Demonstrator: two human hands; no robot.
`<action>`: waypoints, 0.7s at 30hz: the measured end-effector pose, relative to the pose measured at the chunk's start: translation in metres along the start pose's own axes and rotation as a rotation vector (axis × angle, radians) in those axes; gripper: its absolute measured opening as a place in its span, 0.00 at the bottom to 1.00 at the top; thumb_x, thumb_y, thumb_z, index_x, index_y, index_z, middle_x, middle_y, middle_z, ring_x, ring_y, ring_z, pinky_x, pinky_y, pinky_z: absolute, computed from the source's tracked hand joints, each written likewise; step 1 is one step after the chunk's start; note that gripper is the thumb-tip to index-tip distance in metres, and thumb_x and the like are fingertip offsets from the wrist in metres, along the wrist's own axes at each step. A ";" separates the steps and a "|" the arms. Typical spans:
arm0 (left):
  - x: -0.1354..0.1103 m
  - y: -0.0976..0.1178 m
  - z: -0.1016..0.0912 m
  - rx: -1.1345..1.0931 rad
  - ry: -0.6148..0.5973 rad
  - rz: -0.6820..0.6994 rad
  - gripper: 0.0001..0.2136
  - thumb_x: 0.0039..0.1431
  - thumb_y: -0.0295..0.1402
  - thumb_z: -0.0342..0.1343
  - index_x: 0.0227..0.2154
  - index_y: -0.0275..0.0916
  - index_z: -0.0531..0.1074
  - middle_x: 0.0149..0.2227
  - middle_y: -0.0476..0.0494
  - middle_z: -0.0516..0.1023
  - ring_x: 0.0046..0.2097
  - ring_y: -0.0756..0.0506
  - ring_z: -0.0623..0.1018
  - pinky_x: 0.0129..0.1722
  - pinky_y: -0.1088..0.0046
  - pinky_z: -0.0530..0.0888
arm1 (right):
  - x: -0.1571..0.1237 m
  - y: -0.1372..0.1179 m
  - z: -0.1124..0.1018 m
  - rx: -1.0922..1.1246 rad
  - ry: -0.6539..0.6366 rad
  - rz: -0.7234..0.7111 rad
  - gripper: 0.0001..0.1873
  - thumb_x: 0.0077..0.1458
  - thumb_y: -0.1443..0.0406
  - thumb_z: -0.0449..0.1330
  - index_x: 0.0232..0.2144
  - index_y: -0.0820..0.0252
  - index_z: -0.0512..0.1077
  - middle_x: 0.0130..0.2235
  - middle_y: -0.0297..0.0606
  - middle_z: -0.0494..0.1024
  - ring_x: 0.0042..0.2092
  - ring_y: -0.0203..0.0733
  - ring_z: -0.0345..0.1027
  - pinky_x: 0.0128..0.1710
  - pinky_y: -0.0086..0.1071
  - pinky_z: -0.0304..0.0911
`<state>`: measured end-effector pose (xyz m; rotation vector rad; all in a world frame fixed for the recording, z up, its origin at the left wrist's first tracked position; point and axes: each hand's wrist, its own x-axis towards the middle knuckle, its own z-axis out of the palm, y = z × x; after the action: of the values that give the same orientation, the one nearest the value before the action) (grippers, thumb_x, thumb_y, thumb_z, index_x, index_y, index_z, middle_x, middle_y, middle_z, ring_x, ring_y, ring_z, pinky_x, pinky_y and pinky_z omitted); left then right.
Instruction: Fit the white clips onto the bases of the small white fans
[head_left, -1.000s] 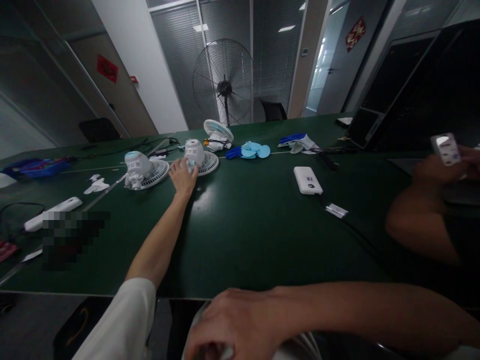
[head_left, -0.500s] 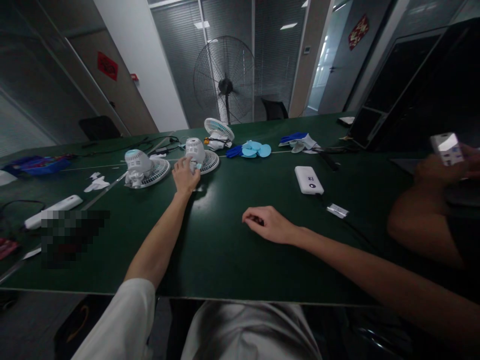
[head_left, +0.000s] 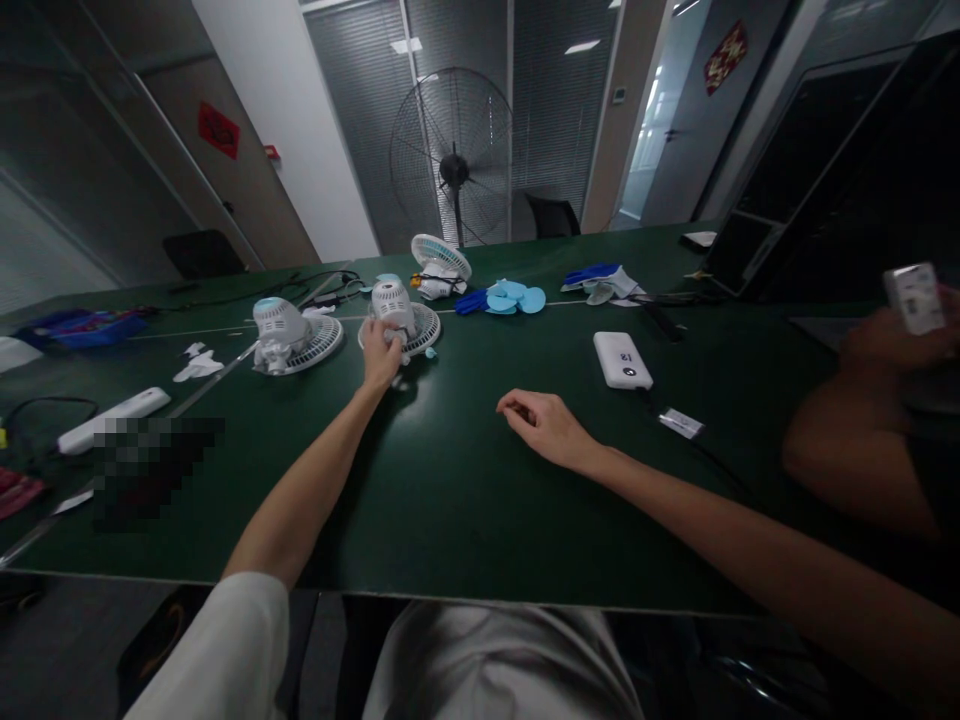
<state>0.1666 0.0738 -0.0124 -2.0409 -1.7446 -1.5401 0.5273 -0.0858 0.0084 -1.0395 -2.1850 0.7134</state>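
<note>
Change: pale-blue piece (head_left: 430, 353), probably loose, now shows on the table (head_left: 450, 500) beside the middle fan (head_left: 390, 297), against which our left hand (head_left: 383, 354) bends its fingers, pinch unclear, our right hand (head_left: 553, 430) half-curled, hold unclear.

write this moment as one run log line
left grip: touching white plastic round-grilled fan, lying grille-down | right grip: loosely curled, contents hidden, at dark green table | white rectangular plastic box: beyond right grip, rightward

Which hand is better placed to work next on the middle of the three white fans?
Probably the left hand: its fingers are right at that white fan, while the right hand lies curled well apart from it.
</note>
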 end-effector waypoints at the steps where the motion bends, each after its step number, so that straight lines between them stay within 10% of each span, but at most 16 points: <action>1: -0.005 0.004 0.000 -0.015 -0.012 0.008 0.11 0.58 0.25 0.53 0.43 0.38 0.70 0.50 0.36 0.67 0.55 0.36 0.71 0.56 0.57 0.71 | 0.001 0.001 0.001 -0.010 0.047 -0.006 0.10 0.68 0.63 0.55 0.46 0.57 0.74 0.41 0.37 0.77 0.38 0.38 0.71 0.37 0.33 0.66; 11: -0.079 0.091 -0.019 -0.368 -0.290 0.125 0.09 0.62 0.27 0.52 0.45 0.41 0.68 0.49 0.42 0.66 0.50 0.43 0.70 0.45 0.68 0.72 | -0.003 -0.006 0.007 -0.289 0.025 -0.212 0.27 0.65 0.60 0.61 0.64 0.50 0.62 0.56 0.42 0.71 0.52 0.48 0.70 0.48 0.42 0.71; 21: -0.134 0.176 -0.040 -0.563 -0.529 0.122 0.13 0.67 0.30 0.51 0.53 0.43 0.66 0.55 0.39 0.66 0.57 0.40 0.70 0.56 0.61 0.71 | -0.023 -0.025 0.021 -0.665 -0.046 -0.462 0.16 0.71 0.58 0.52 0.52 0.60 0.73 0.39 0.42 0.78 0.33 0.41 0.71 0.26 0.32 0.55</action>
<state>0.2935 -0.1097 0.0097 -2.9914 -1.3519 -1.7048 0.5114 -0.1224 0.0050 -0.7507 -2.6356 -0.2211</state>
